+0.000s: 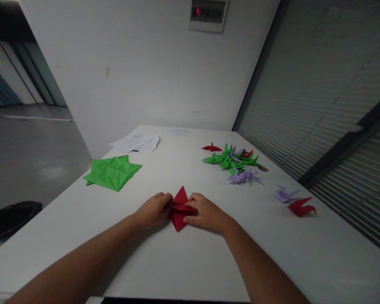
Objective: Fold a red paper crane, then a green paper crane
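Observation:
A partly folded piece of red origami paper (179, 219) lies on the white table in front of me, with one point facing away and one toward me. My left hand (156, 207) grips its left side, fingers curled in. At the right side, my right hand (205, 212) pinches a raised fold between thumb and fingers. The fingers of both hands cover the paper's side corners.
Creased green paper sheets (114, 172) lie at the left, near loose printed papers (137, 142). A pile of green, purple and red folded cranes (231, 158) sits at the right. Closer stand a purple crane (285, 194) and a red crane (302, 207). A black bin (14, 217) is beyond the left edge.

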The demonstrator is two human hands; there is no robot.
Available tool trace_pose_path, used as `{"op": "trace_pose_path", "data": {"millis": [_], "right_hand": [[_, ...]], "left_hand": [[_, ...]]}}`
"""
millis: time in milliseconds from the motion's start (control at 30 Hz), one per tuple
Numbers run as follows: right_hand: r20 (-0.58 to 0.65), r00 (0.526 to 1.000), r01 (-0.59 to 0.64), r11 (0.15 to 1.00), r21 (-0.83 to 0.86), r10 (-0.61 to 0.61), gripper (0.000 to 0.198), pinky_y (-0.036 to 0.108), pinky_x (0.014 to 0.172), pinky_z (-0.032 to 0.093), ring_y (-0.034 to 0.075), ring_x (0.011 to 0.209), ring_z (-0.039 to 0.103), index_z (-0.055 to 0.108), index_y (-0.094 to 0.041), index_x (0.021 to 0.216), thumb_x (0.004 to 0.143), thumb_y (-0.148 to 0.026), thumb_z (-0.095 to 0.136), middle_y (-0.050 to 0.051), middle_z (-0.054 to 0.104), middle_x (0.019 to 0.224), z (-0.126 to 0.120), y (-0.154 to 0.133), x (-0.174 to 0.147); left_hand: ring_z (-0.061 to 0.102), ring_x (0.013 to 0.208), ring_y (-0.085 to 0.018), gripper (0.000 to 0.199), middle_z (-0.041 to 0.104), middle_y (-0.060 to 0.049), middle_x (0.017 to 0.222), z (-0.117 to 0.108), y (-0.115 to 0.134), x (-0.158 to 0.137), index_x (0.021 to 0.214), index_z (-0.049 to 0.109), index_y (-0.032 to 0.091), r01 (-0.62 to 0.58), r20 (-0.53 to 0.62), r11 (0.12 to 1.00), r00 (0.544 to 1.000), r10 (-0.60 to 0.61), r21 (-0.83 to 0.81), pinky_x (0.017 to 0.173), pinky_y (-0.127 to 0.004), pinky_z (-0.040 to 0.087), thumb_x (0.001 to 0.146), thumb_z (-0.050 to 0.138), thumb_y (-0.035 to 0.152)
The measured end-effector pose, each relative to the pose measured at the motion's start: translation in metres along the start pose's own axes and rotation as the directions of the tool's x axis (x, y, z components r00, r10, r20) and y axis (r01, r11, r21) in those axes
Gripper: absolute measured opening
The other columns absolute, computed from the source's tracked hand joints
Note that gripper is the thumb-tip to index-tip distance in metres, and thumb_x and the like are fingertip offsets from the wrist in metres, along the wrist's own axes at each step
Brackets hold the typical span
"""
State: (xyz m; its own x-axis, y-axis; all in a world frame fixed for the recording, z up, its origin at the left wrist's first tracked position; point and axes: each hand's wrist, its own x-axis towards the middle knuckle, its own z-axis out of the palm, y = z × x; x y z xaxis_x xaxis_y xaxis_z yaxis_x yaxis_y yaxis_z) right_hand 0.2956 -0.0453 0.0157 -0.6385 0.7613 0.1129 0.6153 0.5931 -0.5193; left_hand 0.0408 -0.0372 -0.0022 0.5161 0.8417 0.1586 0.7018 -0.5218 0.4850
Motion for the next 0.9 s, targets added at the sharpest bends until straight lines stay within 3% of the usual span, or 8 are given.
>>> {"op": "trace_pose_path", "data": {"millis": [133,333,433,633,900], "right_hand": [[-0.067,0.998,-0.004,1.0,-0.026,0.003,0.025,0.033,0.093,0.047,0.023,0.1,0.061,0.074,-0.019,0.111,0.086,-0.019,0.071,0.007,0.068,0.105,0.009,0.003,0.005],[-0.174,0.983,-0.052,0.998,0.034,0.058,0.041,0.032,0.092,0.048,0.022,0.099,0.065,0.073,-0.018,0.115,0.079,-0.003,0.062,0.008,0.075,0.107,0.019,0.002,0.012],[-0.196,0.973,-0.111,0.992,0.057,0.12,0.044,0.032,0.095,0.047,0.022,0.103,0.067,0.073,-0.019,0.116,0.078,-0.001,0.06,0.009,0.076,0.112,0.023,-0.003,0.015],[-0.165,0.96,-0.223,0.974,0.034,0.226,0.037,0.028,0.086,0.048,0.02,0.094,0.07,0.073,-0.02,0.109,0.079,-0.003,0.06,0.007,0.077,0.105,0.021,-0.013,0.018],[-0.112,0.949,-0.308,0.946,-0.106,0.296,0.027,0.033,0.087,0.048,0.026,0.099,0.071,0.072,-0.022,0.106,0.082,-0.012,0.066,0.009,0.077,0.106,0.018,-0.024,0.018]], "left_hand": [[0.069,0.092,-0.022,0.023,0.073,-0.008,0.099,0.005,-0.005,0.002,0.106,0.061,0.02,0.041,-0.035,0.997,0.998,-0.043,-0.06,0.08,-0.03,0.049,0.087,0.055,0.011],[0.072,0.089,-0.02,0.032,0.078,-0.005,0.101,0.008,-0.005,0.003,0.112,0.057,0.022,0.075,-0.035,0.985,0.996,-0.082,-0.156,0.075,-0.028,0.049,0.084,0.055,0.008],[0.073,0.084,-0.02,0.033,0.079,-0.003,0.097,0.008,0.0,0.004,0.115,0.056,0.023,0.12,-0.043,0.984,0.991,-0.127,-0.134,0.072,-0.027,0.047,0.085,0.055,0.01],[0.073,0.084,-0.023,0.036,0.079,-0.004,0.094,0.007,0.012,0.005,0.117,0.057,0.023,0.194,-0.025,0.98,0.98,-0.195,-0.048,0.069,-0.028,0.045,0.083,0.057,0.012],[0.074,0.081,-0.023,0.032,0.078,-0.004,0.088,0.002,0.022,0.006,0.112,0.06,0.023,0.222,0.007,0.975,0.975,-0.222,0.014,0.064,-0.027,0.042,0.082,0.06,0.012]]}}
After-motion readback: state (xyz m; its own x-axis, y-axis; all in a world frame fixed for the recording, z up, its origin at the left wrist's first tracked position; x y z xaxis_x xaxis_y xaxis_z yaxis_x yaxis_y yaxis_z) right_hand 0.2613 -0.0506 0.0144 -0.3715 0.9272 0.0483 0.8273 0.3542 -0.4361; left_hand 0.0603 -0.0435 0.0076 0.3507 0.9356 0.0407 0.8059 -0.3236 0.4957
